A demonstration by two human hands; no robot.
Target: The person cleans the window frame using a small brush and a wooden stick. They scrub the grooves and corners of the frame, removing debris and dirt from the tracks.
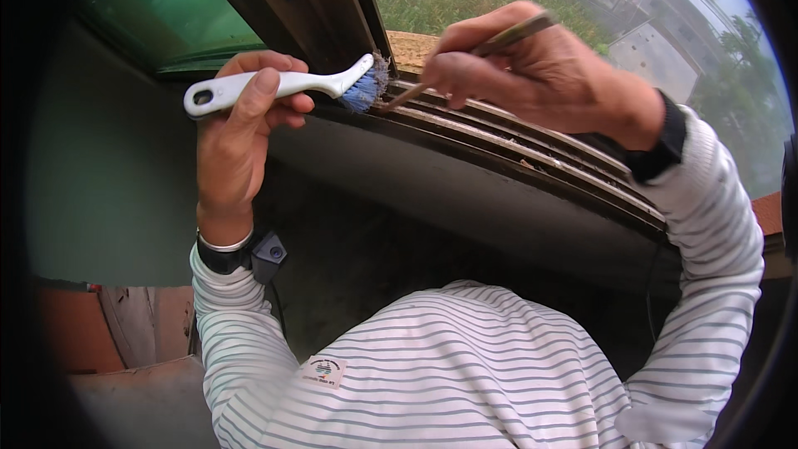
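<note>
My left hand (249,96) grips the white handle of a small scrub brush (299,84) above the corner of a window frame. Grey lint and debris cling to the brush's blue bristles (361,92), which face right. My right hand (517,68), slightly blurred, holds a thin stick-like tool (514,34), perhaps wooden. Its pointed end reaches down-left to the edge of the bristles; whether it touches them I cannot tell. Under both hands runs the sliding window track (474,121), with dirt and flakes lying in its grooves.
A dark window frame post (305,6) rises behind the brush, with green-tinted glass (168,6) at its left. Grass (405,0) and a building show outside on the right. Below the track is a grey wall (374,149). A small camera (269,255) is strapped to my left wrist.
</note>
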